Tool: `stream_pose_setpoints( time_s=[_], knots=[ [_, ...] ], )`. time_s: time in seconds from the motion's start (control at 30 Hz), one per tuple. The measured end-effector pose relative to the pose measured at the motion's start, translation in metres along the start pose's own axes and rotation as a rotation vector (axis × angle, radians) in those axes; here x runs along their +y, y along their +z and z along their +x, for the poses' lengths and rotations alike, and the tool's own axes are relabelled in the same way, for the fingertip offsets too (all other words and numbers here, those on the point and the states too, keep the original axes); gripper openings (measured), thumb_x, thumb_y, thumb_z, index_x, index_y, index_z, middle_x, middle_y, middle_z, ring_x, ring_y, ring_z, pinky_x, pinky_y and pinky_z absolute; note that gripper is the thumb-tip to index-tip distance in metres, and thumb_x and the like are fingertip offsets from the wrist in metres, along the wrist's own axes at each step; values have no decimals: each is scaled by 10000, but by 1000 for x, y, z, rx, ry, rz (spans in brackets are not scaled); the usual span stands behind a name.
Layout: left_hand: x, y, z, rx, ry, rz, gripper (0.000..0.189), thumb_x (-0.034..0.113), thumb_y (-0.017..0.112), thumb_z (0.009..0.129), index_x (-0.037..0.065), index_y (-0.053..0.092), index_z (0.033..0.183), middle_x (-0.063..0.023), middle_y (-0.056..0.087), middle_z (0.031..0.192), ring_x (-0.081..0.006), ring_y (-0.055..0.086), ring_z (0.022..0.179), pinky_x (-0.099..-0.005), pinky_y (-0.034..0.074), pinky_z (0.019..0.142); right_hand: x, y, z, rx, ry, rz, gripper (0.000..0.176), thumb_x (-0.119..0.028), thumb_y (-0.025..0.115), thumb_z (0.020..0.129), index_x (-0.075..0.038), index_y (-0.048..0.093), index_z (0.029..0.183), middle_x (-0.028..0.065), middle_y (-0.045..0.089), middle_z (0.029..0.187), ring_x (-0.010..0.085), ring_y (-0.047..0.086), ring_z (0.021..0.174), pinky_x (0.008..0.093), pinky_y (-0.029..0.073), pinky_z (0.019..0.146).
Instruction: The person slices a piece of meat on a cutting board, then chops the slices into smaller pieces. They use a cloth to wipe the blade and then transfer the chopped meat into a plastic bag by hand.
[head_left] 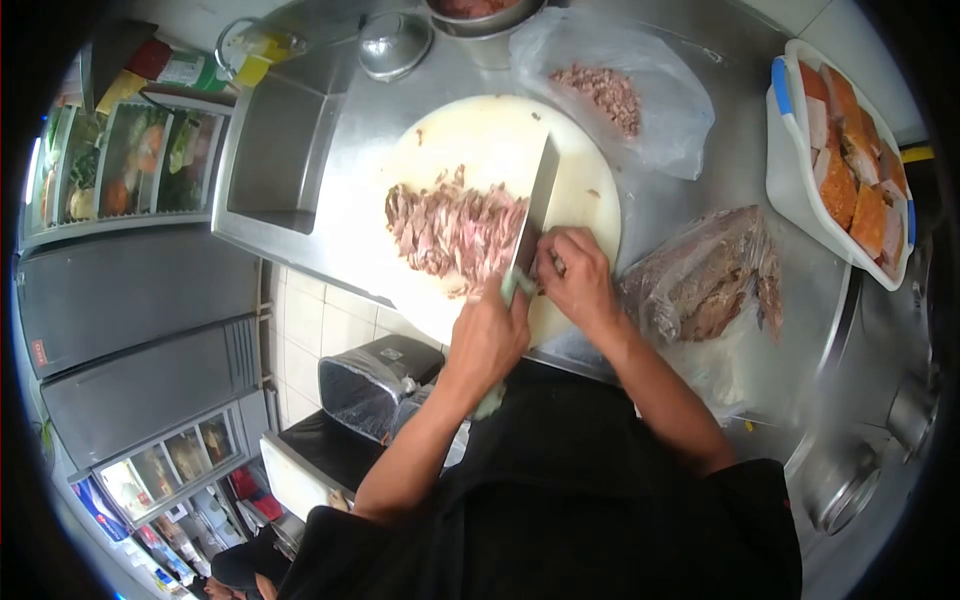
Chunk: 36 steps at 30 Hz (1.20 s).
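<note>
My left hand (490, 335) is wrapped round the pale green handle of a cleaver (538, 200), whose broad blade points away from me, upright on a round white cutting board (465, 130). Left of the blade lies a heap of sliced meat (450, 230), touching or very close to it. Just right of the blade is my right hand (578, 275), fingers curled and knuckles near the steel. Whatever those fingers press on is hidden under them. Small meat scraps dot the board.
Clear plastic bag (690, 130) with diced meat lies behind the board. Plastic-wrapped meat (710, 285) sits at right, near a white tub (800, 180) of browned pork-like chunks. A sink (285, 150) is left, a metal bowl (490, 45) at the back, a bin (370, 375) below.
</note>
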<state>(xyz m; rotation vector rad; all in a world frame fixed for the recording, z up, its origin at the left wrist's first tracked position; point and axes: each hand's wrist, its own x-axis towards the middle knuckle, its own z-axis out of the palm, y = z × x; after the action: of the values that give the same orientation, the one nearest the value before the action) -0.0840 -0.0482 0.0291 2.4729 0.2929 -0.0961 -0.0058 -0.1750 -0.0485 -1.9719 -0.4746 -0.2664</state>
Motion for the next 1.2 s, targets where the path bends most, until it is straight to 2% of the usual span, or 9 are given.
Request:
stream_pose_setpoints(
  time_s=[0.13,0.23,0.37,0.47,0.63,0.7,0.83,0.9,1.2],
  knots=[
    [-5,-2,-16,-64,-56,-53,266,137,550,941,-49,567,1131,-337,638,770,-532,636,743,-566,511,665,-2,-3,-3,-2,46,50,117,46,668,751,8,645,859,144,665,907,342,631,879,409,525,789],
    [8,8,59,-14,-80,-49,240,178,545,952,-54,607,961,-336,639,803,-501,651,790,-531,514,673,-3,-1,-6,-16,-7,38,140,43,663,746,21,649,883,151,667,920,358,626,895,422,523,802],
    [1,6,79,43,44,-48,325,211,547,946,-109,602,942,-367,624,785,-519,642,806,-562,515,721,0,-8,0,-63,42,37,142,26,643,789,10,656,930,165,663,958,386,620,912,444,509,854],
    [20,-37,58,-142,-74,-71,319,213,536,950,-99,605,963,-367,630,816,-530,635,848,-573,501,777,-3,-25,4,-186,343,246,140,11,641,815,3,659,953,170,670,1009,366,635,951,426,513,879],
    [28,-60,8,-230,-157,-1,318,213,539,954,-100,594,973,-381,620,824,-554,610,869,-591,480,789,-3,-41,3,-286,62,193,154,12,648,832,7,683,982,154,683,1069,326,652,1034,399,527,898],
    [27,-63,-5,-304,-283,18,305,214,533,970,-81,609,992,-354,641,856,-520,635,895,-507,500,767,5,-36,0,-286,33,179,156,8,654,831,10,686,984,154,681,1069,329,650,1035,397,527,904],
    [31,-66,-20,-335,-329,60,292,207,537,971,-78,601,992,-360,639,870,-533,618,918,-521,495,784,5,-30,-1,-287,8,133,152,7,660,832,23,682,982,158,673,1074,340,640,1044,396,526,911],
    [26,-60,-26,-244,-218,10,261,182,564,949,-79,566,938,-385,606,772,-571,601,814,-610,484,723,4,-28,-2,-272,-4,123,145,10,655,835,22,681,977,159,672,1068,343,638,1038,399,526,905],
    [3,-3,3,-66,-92,-53,259,178,573,958,-79,551,975,-357,597,674,-538,607,652,-590,487,591,4,-20,-3,-225,-53,59,140,43,625,814,20,668,945,157,667,1030,337,629,1003,401,526,886]
  ],
)
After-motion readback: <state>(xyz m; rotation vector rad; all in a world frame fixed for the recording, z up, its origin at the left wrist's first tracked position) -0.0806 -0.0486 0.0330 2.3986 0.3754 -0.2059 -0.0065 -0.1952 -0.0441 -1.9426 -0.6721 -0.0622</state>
